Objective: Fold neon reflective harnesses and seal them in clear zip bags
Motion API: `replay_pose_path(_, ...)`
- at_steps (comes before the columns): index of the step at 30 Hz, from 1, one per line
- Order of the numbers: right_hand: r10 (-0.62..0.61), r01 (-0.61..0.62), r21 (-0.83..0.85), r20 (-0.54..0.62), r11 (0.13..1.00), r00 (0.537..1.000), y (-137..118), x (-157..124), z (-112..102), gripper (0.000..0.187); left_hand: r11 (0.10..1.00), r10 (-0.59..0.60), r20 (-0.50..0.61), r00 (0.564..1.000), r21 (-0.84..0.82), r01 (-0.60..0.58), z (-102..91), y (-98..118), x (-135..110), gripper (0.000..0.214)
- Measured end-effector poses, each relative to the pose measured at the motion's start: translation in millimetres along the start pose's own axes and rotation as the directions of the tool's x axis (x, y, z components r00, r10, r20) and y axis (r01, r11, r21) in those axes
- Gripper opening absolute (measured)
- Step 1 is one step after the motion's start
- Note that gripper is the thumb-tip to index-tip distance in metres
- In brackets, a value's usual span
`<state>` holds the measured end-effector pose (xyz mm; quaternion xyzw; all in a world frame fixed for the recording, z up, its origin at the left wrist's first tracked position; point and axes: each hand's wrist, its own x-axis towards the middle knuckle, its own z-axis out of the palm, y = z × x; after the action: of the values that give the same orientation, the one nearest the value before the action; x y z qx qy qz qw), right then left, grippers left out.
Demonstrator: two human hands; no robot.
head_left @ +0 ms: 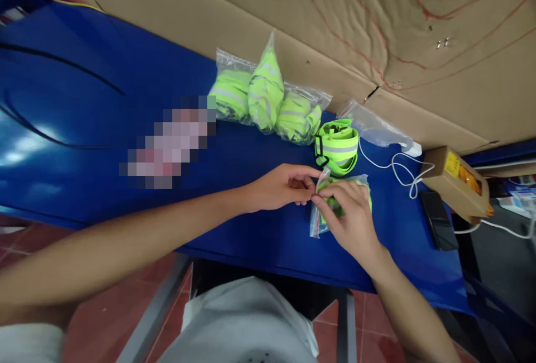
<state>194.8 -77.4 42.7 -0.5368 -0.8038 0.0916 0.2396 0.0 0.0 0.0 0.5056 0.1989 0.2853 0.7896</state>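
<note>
A clear zip bag (pixel 315 224) with a neon-yellow reflective strap inside lies on the blue table in front of me. My left hand (pixel 288 187) pinches the bag's zip edge from the left, fingers curled. Over the bag's top, my right hand (pixel 349 218) closes thumb and fingers on the same edge, close to the left fingertips. Part of the bag is hidden under the right hand. Just beyond it sits a loose rolled reflective strap (pixel 341 148) with black buckles, outside any bag.
Three filled bags (pixel 266 95) of neon straps stand along the cardboard wall (pixel 201 11). An empty-looking clear bag (pixel 377 123), a white cable (pixel 396 167), a cardboard box (pixel 450 178) and a black phone (pixel 438 220) are to the right. A pixelated patch covers something at left.
</note>
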Motion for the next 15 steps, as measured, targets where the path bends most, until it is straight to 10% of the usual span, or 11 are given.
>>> replay_pose_path(15,-0.016,0.014,0.064,0.026,0.998,1.000,3.0,0.6,-0.7,0.011,0.998,-0.021,-0.034,0.999,0.062,0.023,1.4,1.5,0.3,0.048)
